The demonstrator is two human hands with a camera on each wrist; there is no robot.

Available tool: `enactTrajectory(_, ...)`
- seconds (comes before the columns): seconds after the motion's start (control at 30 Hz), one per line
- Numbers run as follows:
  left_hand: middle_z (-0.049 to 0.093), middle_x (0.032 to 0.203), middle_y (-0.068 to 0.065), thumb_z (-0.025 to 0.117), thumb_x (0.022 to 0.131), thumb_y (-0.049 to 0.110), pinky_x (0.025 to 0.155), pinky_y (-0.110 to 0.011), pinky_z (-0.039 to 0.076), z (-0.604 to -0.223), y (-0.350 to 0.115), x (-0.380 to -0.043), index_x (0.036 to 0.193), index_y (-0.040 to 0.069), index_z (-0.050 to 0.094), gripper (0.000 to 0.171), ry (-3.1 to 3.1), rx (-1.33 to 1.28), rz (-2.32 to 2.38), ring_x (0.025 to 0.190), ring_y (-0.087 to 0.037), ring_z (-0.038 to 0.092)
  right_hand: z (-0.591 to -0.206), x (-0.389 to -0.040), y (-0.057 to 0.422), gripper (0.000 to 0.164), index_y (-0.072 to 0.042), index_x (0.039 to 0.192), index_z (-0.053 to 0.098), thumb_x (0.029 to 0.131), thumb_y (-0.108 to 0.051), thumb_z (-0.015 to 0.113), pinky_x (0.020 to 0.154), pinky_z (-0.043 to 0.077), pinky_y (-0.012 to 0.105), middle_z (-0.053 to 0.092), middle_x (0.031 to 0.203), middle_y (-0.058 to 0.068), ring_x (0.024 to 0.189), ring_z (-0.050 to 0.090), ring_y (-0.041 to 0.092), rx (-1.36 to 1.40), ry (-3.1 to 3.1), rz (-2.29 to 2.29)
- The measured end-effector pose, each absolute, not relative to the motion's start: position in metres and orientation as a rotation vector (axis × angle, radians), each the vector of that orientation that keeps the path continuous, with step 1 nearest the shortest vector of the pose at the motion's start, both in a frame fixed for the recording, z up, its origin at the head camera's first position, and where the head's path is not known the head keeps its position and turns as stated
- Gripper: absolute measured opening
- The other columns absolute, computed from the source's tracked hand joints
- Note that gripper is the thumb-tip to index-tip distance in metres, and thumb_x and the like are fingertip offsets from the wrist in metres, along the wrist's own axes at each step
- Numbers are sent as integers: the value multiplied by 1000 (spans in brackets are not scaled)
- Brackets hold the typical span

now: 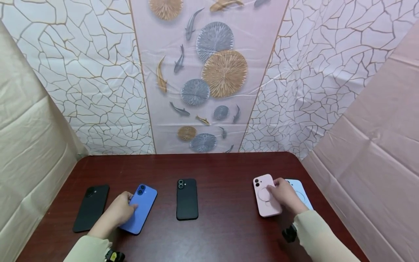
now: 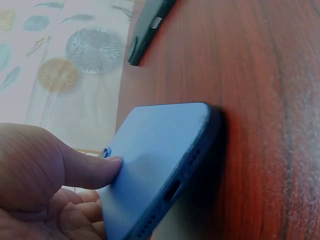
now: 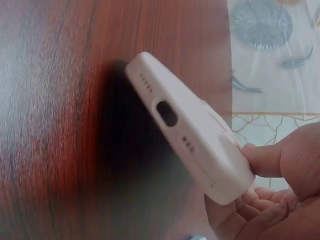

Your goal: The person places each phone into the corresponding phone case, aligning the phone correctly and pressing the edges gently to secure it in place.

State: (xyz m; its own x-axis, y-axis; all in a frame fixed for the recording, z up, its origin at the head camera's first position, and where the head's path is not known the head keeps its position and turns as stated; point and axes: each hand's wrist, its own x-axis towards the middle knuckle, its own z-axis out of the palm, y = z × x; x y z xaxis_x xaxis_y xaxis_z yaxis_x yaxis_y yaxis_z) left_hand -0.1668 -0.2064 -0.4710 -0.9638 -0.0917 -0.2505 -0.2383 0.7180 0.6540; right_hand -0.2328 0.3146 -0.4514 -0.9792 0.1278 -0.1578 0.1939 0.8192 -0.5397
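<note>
My left hand (image 1: 122,210) pinches a blue phone (image 1: 142,206) by its left edge, thumb on its back and fingers curled beneath. In the left wrist view the phone (image 2: 155,145) is tilted, its charging-port end towards the camera. My right hand (image 1: 284,193) grips a pink phone (image 1: 266,203) with a ring on its back by the right edge. The right wrist view shows that phone (image 3: 187,120) tilted over the tabletop, thumb on its back, with a dark shadow beneath. Both phones have their camera sides up.
A black phone (image 1: 91,207) lies at the far left, beside my left hand. Another black phone (image 1: 187,200) lies mid-table. A light blue phone (image 1: 299,191) is partly hidden behind my right hand. The dark red wooden table (image 1: 222,233) is enclosed by patterned cloth walls (image 1: 104,91).
</note>
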Motion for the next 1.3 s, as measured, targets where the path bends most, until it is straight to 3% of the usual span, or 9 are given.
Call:
enactTrajectory(0.17, 49, 92, -14, 58, 96, 6, 72, -39, 43, -468, -206, -166, 120, -11, 47, 31, 2690, -226, 1231, 89, -29, 49, -450, -233, 305, 37, 13, 116, 49, 97, -18, 57, 68, 50, 38, 57, 102, 25, 85, 56, 29, 237, 2905, -926)
enactTrajectory(0.3, 54, 95, -14, 56, 98, 8, 70, -36, 46, -467, -200, -166, 122, -9, 45, 32, 2593, -193, 1411, 86, -25, 53, -448, -232, 293, 36, 10, 117, 49, 97, -18, 57, 63, 49, 34, 57, 96, 20, 80, 56, 25, 235, 2884, -976)
enactTrajectory(0.53, 64, 102, -14, 56, 99, 10, 70, -38, 55, -466, -182, -165, 128, -6, 45, 36, 2378, -226, 1670, 86, -21, 64, -444, -226, 274, 34, 9, 115, 51, 96, -18, 59, 60, 45, 32, 54, 86, 14, 74, 52, 22, 170, 2923, -987)
enactTrajectory(1.3, 66, 99, -14, 49, 98, -1, 73, -40, 54, -464, -110, -154, 123, -6, 49, 26, 2006, -135, 2095, 86, -24, 64, -430, -202, 180, 25, 2, 114, 52, 96, -11, 61, 55, 48, 29, 63, 77, 8, 66, 58, 18, -148, 2553, -1627)
